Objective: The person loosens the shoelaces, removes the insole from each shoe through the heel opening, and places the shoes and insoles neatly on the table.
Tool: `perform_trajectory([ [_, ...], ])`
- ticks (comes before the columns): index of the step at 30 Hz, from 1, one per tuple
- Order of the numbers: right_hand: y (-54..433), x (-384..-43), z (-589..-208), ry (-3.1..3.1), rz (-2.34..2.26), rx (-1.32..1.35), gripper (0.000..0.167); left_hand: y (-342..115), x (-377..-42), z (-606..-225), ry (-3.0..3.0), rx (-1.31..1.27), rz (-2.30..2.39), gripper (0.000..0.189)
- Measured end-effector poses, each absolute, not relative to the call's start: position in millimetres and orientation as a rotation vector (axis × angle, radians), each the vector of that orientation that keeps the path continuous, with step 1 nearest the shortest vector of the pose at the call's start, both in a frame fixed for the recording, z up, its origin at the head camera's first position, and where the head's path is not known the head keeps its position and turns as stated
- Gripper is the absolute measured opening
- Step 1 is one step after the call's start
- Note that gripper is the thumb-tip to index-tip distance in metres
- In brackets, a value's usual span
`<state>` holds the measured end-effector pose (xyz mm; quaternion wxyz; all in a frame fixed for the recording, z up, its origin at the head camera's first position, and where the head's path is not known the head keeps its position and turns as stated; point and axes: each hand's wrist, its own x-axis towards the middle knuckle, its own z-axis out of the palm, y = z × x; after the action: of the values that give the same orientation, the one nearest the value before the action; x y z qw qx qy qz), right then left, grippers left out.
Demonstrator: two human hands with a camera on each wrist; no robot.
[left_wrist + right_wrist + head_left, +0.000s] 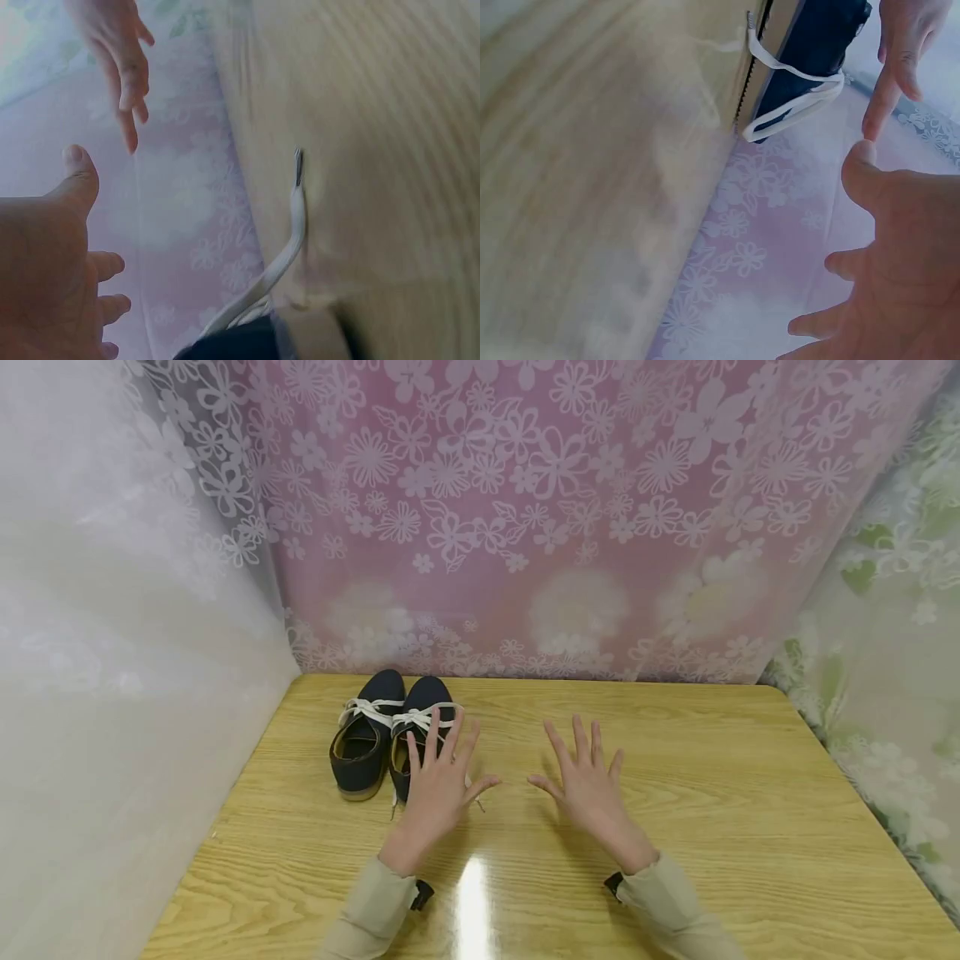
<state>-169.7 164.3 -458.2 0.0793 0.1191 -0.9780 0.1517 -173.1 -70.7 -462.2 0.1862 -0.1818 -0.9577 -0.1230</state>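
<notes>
Two dark navy shoes with white laces stand side by side at the table's back left. The left shoe shows its open collar; the right shoe is partly hidden behind my left hand. That hand is spread, its fingers straight and apart, above the table and holding nothing. My right hand is spread likewise over the table to the right, also holding nothing. In the left wrist view a white shoelace with a metal tip trails along the wood. The right wrist view shows a lace loop beside the shoe's sole.
The wood-grain table reaches to a pink floral curtain at the back. A whitish sheet hangs along the left side, and a green-and-white floral curtain along the right. Light glares on the tabletop near the front.
</notes>
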Motion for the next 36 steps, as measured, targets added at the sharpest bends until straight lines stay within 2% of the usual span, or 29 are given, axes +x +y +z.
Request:
perform_trajectory([
  [6, 159.0, -180.3, -447.4, -2.835, 0.474, 0.398, 0.082, -99.7, -180.8, -443.9, -2.638, -0.444, -0.491, 0.079],
  [14, 127.1, -189.5, -435.0, -2.716, 0.516, 0.519, 0.061, -131.4, -183.5, -438.3, -2.577, -0.302, -0.646, 0.046],
  [19, 97.1, -191.2, -433.0, -2.696, 0.602, 0.622, 0.057, -137.7, -178.1, -442.0, -2.571, -0.249, -0.707, 0.040],
  [26, 59.4, -192.0, -442.5, -2.749, 0.708, 0.739, 0.063, -137.9, -173.1, -453.1, -2.601, -0.188, -0.771, 0.039],
  [36, 23.7, -194.6, -456.1, -3.021, 0.872, 0.697, 0.086, -138.5, -171.3, -464.5, -2.720, -0.046, -0.834, 0.045],
])
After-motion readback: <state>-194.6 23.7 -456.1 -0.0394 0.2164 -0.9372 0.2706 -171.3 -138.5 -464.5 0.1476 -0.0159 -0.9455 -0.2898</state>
